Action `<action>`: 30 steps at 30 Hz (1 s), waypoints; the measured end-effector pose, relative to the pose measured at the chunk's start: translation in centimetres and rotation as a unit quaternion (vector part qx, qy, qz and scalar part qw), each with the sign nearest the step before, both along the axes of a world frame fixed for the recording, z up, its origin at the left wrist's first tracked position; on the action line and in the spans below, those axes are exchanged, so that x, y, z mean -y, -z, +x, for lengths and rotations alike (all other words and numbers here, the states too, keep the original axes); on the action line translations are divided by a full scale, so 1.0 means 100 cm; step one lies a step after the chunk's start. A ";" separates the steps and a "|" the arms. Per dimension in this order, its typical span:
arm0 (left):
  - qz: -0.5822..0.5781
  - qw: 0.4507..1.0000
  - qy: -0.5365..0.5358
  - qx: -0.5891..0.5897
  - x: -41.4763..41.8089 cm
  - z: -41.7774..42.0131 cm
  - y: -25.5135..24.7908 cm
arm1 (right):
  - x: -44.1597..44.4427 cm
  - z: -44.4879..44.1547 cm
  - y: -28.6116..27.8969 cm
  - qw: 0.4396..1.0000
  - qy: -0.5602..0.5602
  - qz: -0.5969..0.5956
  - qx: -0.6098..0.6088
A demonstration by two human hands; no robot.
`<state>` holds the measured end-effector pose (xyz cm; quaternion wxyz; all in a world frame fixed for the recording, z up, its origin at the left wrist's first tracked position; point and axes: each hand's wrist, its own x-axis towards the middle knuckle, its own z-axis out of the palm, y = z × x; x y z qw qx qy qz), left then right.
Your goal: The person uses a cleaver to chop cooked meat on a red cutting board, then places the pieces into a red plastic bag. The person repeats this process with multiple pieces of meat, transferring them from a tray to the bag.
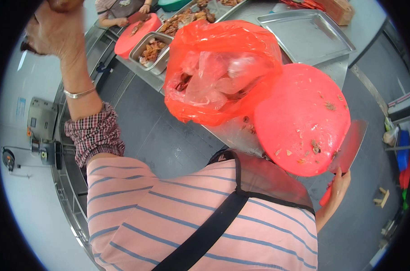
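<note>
My left hand (61,34) is raised at the upper left, well away from the table. A glossy brown piece of food (64,4), likely cooked meat, shows against it, partly cut off by the picture's rim. At the right, my right hand (341,185) grips the red handle of a cleaver (351,145). The wide blade hangs beside the edge of a round pink cutting board (298,115), which bears scattered meat scraps. Left of the board sits an open red plastic bag (222,37) with clear plastic and dark pieces inside.
A steel pan (162,64) of meat pieces stands beyond the bag, near a larger tray of cooked meat (191,18). Behind the board lies a shallow metal tray (306,37). Across the table a co-worker (123,10) holds a knife over another pink board (123,44).
</note>
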<state>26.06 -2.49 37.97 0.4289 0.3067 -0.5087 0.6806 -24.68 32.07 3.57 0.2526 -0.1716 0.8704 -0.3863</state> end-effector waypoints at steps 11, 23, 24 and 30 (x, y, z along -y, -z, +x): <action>0.719 -0.231 0.549 -0.358 -0.108 -0.270 0.222 | 0.027 0.020 -0.020 0.994 -0.019 0.056 -0.094; 0.839 -0.085 0.387 -0.372 -0.090 -0.375 0.393 | 0.004 0.074 -0.034 0.991 0.035 -0.116 0.064; 0.865 -0.094 0.340 -0.358 -0.085 -0.367 0.382 | 0.009 0.078 -0.035 0.991 0.024 -0.107 0.071; 0.755 0.476 0.451 -0.030 -0.058 -0.339 0.341 | 0.019 0.089 -0.039 0.997 -0.035 -0.045 0.049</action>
